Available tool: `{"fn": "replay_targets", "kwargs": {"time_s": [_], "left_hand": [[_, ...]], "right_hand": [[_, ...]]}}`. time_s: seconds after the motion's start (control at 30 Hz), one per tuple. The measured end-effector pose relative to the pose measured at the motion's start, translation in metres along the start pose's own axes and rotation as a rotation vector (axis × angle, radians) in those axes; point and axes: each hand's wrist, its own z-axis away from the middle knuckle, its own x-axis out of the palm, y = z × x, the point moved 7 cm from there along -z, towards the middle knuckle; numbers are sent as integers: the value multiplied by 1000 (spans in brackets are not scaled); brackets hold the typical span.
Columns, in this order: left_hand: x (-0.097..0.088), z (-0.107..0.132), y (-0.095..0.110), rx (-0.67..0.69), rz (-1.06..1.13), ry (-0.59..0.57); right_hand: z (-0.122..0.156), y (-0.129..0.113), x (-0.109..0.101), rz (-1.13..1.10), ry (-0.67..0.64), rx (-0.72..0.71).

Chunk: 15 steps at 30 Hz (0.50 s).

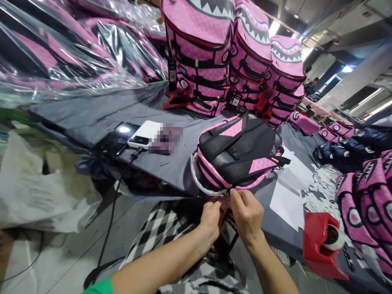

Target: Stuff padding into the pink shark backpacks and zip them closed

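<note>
A pink and black backpack [239, 153] lies on the grey-covered table with its padded back panel and shoulder straps facing up. At its near end, my right hand [247, 214] is closed, its fingertips pinching the bag's edge. Close beside it, my left hand [211, 216] is closed too, just below that edge; what its fingers hold is hidden. A dark tag with a pale label [229, 232] hangs between my wrists. Whitish clear plastic [196, 175] curves around the bag's left side.
Tall stacks of pink shark-mouth bags [202, 61] stand behind. A white power bank [143, 134] and dark phone [116, 139] lie left. White paper [288, 204] and a red tape dispenser [318, 241] are at right. Plastic-wrapped bags [61, 53] fill the back left.
</note>
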Motion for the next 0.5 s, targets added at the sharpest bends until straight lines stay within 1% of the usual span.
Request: {"fn": "replay_targets", "kwargs": {"time_s": [0.1, 0.17, 0.23, 0.3, 0.4, 0.5], "left_hand": [[-2, 1, 1, -22, -4, -12], [-3, 1, 3, -21, -12, -8], [-3, 2, 6, -10, -21, -14], [-3, 4, 9, 7, -31, -31], [0, 6, 12, 23, -75, -83], [1, 5, 13, 60, -125, -91]], "right_hand": [[7, -11, 15, 6, -51, -36], [16, -13, 24, 25, -120, -30], [25, -13, 27, 30, -161, -31], [33, -13, 26, 15, -160, -40], [39, -13, 20, -28, -107, -23], [41, -15, 18, -49, -83, 2]]}}
